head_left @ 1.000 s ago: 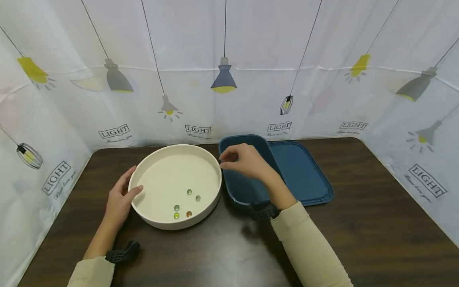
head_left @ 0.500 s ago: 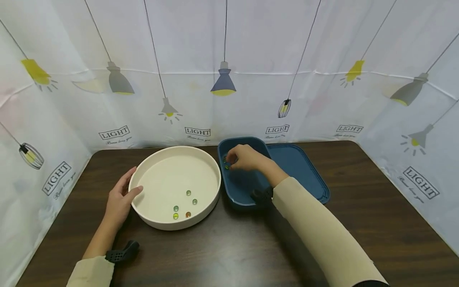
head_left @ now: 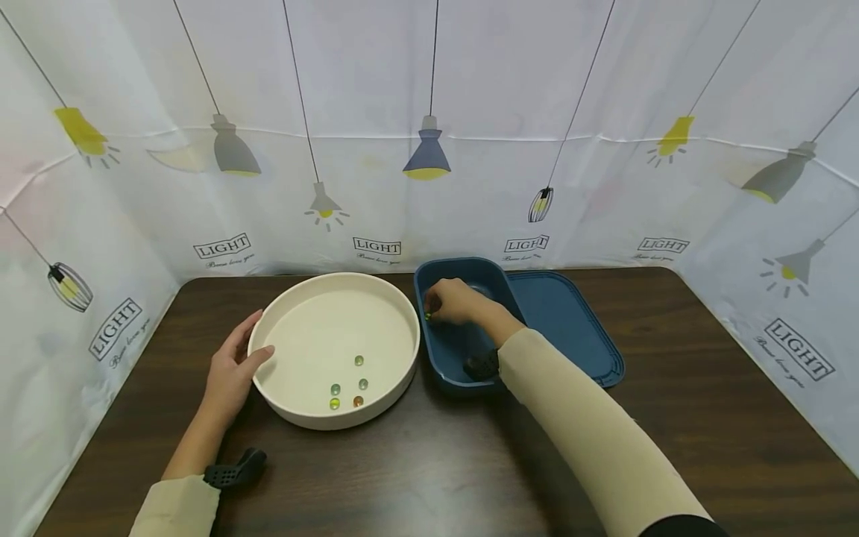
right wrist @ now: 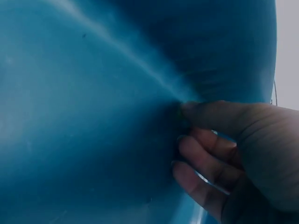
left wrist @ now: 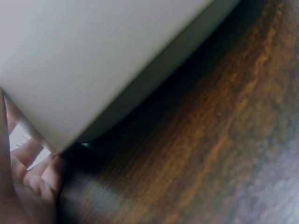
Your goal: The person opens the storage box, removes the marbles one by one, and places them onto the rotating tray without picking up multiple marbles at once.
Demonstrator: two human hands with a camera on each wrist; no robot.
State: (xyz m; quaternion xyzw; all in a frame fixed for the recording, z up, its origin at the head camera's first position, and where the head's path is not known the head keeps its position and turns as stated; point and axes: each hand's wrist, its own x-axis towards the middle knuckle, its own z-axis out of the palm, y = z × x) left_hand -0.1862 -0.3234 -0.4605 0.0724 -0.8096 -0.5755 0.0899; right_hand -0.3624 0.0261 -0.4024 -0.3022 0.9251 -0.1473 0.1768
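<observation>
My left hand (head_left: 228,373) grips the left side of a round cream tray (head_left: 302,328), thumb over the rim and fingers outside. Inside the tray lie several glass marbles, among them a yellow-green marble (head_left: 334,403) and an orange marble (head_left: 359,401). My right hand (head_left: 456,304) is down inside a deep blue container (head_left: 463,362), by its left wall. Its thumb and fingertips pinch a small green marble (head_left: 427,317), mostly hidden by the fingers. In the right wrist view the other fingers (right wrist: 196,182) are loosely curled.
A flat blue lid (head_left: 570,328) lies right of the container, partly hidden behind it. The dark wooden table (head_left: 376,477) reaches a white curtain (head_left: 376,201) printed with lamps at the back and sides.
My right hand has moved from the container's left rim down into it, its fingertips closing on a green marble. One marble in the tray has rolled slightly toward the front. The left hand stays put.
</observation>
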